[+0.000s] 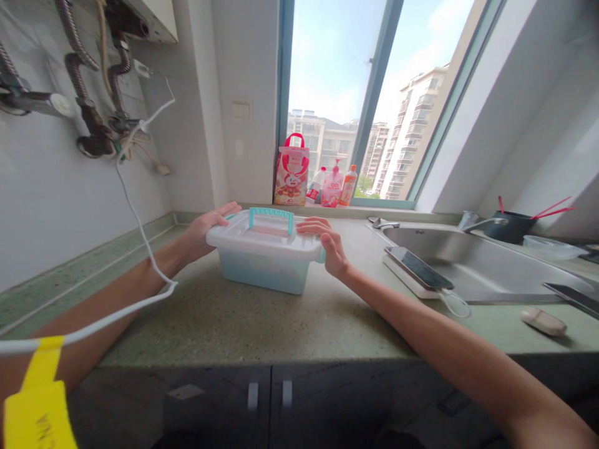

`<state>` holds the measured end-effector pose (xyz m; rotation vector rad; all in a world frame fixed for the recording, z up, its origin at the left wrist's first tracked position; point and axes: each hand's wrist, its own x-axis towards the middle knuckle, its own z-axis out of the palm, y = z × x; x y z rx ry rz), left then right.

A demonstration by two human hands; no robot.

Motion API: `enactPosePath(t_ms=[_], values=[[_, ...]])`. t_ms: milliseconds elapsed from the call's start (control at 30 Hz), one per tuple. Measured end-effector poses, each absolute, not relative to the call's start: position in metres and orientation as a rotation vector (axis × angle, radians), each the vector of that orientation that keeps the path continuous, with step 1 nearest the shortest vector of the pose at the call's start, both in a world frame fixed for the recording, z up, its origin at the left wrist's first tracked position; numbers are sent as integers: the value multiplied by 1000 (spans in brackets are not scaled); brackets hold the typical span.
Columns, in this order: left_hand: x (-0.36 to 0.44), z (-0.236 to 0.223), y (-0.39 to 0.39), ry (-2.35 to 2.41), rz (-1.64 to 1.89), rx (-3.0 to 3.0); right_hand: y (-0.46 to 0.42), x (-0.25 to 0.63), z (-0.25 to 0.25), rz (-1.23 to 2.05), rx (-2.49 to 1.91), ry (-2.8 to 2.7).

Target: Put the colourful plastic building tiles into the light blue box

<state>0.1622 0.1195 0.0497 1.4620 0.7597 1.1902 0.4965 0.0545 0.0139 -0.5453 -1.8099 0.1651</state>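
Note:
A storage box (pixel 263 269) with a translucent light-blue body and a white lid (pixel 224 235) stands on the countertop. The lid is on, and a turquoise carrying handle (pixel 271 213) stands up from its middle. My left hand (pixel 206 228) grips the box's left end, thumb at the lid's edge and fingers reaching along the far side. At the opposite end my right hand (pixel 331 248) holds the box, fingers laid over the lid and thumb by the turquoise side latch (pixel 322 254). Vague shapes show through the body; what they are is unclear.
Right of the box, a phone (pixel 418 268) lies on a white block beside the steel sink (pixel 472 265). A white cable (pixel 140 218) hangs across my left forearm. A red-handled bag (pixel 292 174) and several bottles (pixel 332 187) stand on the windowsill.

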Motion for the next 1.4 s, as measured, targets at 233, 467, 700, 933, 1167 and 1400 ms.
enactPosePath(t_ms=[233, 467, 700, 933, 1167, 1400], values=[[164, 52, 112, 754, 1180, 1562, 52, 495, 19, 220, -569, -1757], [168, 53, 104, 687, 1182, 1597, 48, 491, 35, 316, -605, -1730], [174, 51, 99, 625, 1132, 1603, 43, 486, 54, 460, -569, -1701], [178, 51, 94, 609, 1151, 1563, 43, 486, 58, 440, -568, -1765], [182, 39, 101, 537, 1187, 1492, 43, 496, 46, 289, -511, -1850], [175, 40, 107, 633, 1160, 1463, 36, 502, 32, 31, -363, -1971]])
